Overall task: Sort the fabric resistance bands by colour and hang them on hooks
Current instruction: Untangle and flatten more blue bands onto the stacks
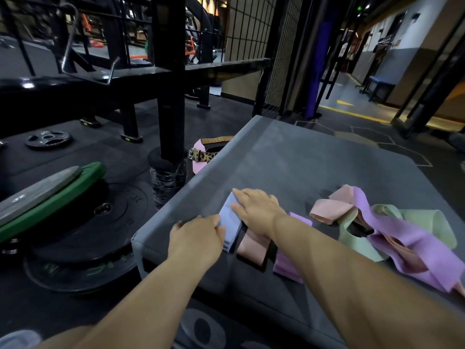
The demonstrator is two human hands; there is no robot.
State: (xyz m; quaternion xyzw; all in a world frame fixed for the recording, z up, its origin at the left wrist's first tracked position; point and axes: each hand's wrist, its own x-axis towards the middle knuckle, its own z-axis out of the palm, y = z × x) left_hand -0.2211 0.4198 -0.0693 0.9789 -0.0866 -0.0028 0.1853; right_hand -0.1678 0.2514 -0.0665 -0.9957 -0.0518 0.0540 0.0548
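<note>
On the grey padded box (289, 159) lies a folded stack of blue bands (230, 222). My right hand (256, 210) lies flat on top of the stack with straight fingers. My left hand (196, 239) touches the stack's left edge with its fingertips. Next to the stack lie a flat pink band (253, 249) and a flat purple band (286, 268), both partly under my right forearm. To the right sits a loose tangle of pink (327, 210), purple (402, 238) and green bands (425, 222).
Black and green weight plates (63, 210) are stacked on the floor at the left. A black rack post (171, 96) stands beyond the box, with a leopard-print belt (203, 155) at its foot. A wire grid panel (251, 26) stands behind.
</note>
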